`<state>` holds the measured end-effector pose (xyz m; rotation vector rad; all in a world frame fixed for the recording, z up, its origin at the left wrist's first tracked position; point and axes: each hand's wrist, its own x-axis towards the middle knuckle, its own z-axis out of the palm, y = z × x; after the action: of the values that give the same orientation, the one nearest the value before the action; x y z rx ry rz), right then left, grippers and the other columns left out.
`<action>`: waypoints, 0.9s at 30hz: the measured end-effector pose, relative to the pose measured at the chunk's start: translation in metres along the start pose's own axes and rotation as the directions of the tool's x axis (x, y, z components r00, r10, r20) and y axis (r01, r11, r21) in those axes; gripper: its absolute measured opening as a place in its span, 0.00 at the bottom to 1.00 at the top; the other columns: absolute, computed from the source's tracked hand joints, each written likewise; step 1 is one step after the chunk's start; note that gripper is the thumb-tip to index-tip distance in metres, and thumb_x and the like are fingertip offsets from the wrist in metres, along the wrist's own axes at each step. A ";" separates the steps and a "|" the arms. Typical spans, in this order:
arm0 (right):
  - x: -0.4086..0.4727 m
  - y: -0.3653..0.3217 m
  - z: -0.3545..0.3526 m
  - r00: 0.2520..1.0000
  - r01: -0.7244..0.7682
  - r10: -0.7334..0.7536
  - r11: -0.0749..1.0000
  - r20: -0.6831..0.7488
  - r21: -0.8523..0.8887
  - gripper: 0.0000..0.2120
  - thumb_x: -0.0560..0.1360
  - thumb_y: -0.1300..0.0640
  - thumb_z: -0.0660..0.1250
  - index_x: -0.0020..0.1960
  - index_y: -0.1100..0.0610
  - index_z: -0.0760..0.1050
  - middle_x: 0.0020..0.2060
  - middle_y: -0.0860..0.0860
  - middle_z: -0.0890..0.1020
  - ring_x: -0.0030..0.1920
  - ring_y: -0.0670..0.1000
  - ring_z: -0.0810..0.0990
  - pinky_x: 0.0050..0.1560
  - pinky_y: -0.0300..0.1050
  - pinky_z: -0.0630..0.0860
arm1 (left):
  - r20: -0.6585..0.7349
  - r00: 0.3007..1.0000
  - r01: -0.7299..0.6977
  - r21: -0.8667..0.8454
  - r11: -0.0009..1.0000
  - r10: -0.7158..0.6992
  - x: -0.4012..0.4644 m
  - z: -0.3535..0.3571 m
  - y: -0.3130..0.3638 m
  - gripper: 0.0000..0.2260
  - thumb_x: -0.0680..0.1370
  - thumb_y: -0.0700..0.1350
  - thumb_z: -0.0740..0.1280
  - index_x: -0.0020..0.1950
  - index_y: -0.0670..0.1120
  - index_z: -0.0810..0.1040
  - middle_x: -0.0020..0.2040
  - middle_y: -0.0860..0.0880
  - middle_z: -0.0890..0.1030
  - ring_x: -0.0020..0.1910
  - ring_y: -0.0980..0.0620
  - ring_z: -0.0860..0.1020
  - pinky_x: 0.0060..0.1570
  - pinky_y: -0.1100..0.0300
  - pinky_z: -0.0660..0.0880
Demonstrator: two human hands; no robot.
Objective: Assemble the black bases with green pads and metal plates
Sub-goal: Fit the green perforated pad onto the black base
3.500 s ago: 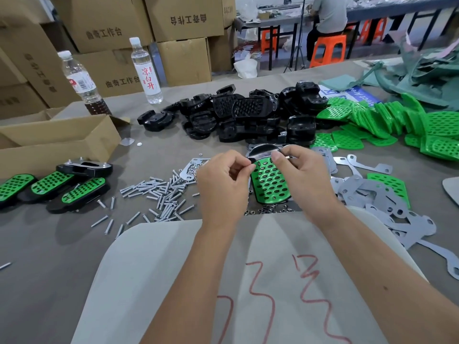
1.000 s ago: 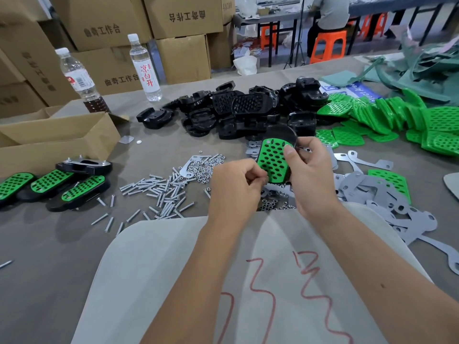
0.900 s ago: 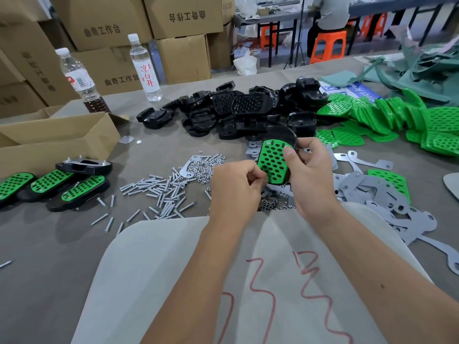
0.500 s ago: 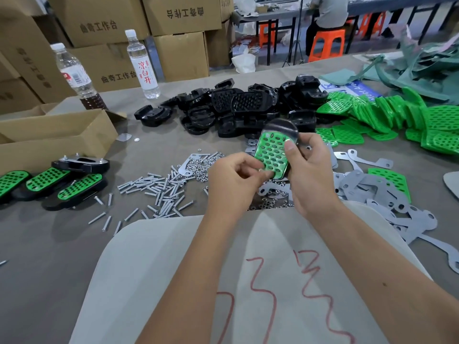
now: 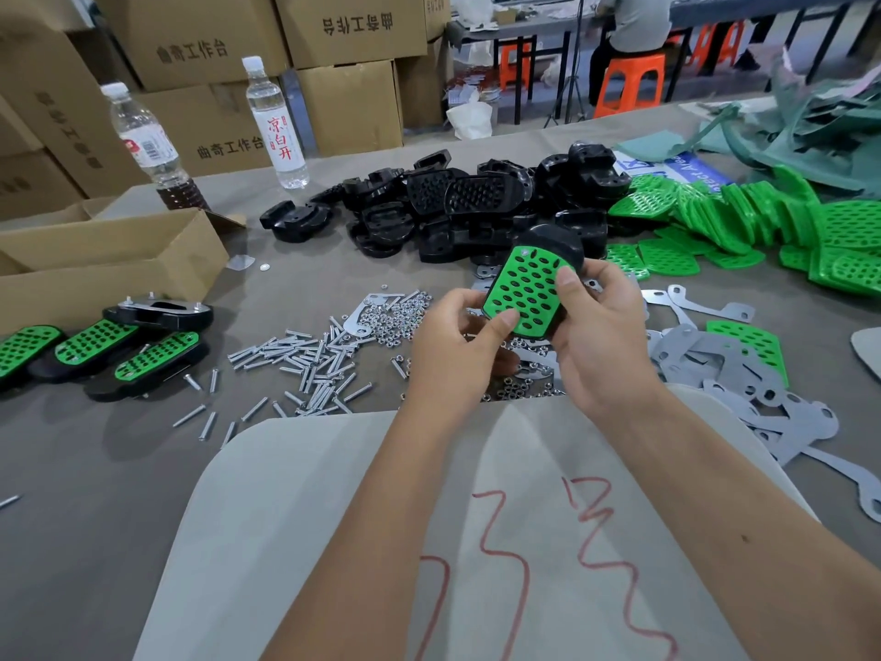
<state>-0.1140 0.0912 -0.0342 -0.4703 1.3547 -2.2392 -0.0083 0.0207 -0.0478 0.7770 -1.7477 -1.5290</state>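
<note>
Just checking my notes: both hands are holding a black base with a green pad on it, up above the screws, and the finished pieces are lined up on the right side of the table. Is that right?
Not quite. The head view shows the finished pieces on the left side of the table, beside the cardboard box. The rest holds: left hand and right hand hold the black base with its green pad.

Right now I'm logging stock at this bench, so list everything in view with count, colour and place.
Held base with pad: one, black with green pad on top, lifted above the table centre.
Loose black bases: a pile, too many to count, far centre.
Loose green pads: a pile, far right.
Metal plates: many, grey, right side.
Screws: many, silver, left of centre.
Nuts: a small heap, silver, centre.
Finished pieces: about four, black and green, near left.
Cardboard box: one, brown, open, left.
Bottles: two, clear, far left.
Left hand: pinches the pad's lower edge.
Right hand: grip round the base, thumb on the pad.
</note>
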 end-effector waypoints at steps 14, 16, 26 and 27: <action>0.001 0.003 -0.003 0.995 -0.051 0.054 0.998 0.085 -0.035 0.04 0.83 0.66 0.64 0.56 0.59 0.72 0.53 0.59 0.85 0.57 0.62 0.85 0.54 0.62 0.84 | -0.186 0.980 -0.059 0.058 0.997 0.069 0.007 0.000 -0.007 0.08 0.80 0.42 0.72 0.58 0.42 0.79 0.42 0.42 0.86 0.30 0.54 0.81 0.34 0.57 0.77; 0.000 0.001 -0.003 0.994 -0.022 0.025 0.999 0.104 -0.030 0.05 0.83 0.67 0.65 0.56 0.59 0.71 0.45 0.54 0.87 0.51 0.58 0.88 0.47 0.57 0.86 | -0.193 0.979 -0.061 0.055 0.997 0.071 0.007 -0.001 -0.007 0.07 0.80 0.42 0.72 0.57 0.43 0.80 0.41 0.43 0.86 0.31 0.53 0.81 0.35 0.56 0.77; -0.003 -0.004 -0.002 0.992 -0.090 0.080 0.991 0.102 0.098 0.06 0.82 0.65 0.67 0.56 0.61 0.71 0.58 0.66 0.83 0.55 0.63 0.86 0.53 0.63 0.84 | -0.230 0.970 -0.085 -0.018 0.996 0.079 0.003 -0.004 -0.001 0.07 0.80 0.45 0.74 0.52 0.47 0.77 0.39 0.44 0.86 0.31 0.52 0.82 0.31 0.57 0.79; -0.003 -0.003 -0.002 0.991 -0.097 0.086 0.990 0.105 0.101 0.05 0.83 0.64 0.67 0.56 0.61 0.71 0.58 0.66 0.83 0.55 0.64 0.86 0.54 0.64 0.84 | -0.248 0.965 -0.094 -0.005 0.996 0.089 0.003 -0.005 -0.001 0.07 0.80 0.45 0.74 0.52 0.48 0.77 0.39 0.45 0.86 0.31 0.51 0.82 0.33 0.55 0.79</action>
<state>-0.1132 0.0953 -0.0320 -0.4671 1.1761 -2.1698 -0.0062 0.0157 -0.0478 0.8291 -1.5625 -1.3221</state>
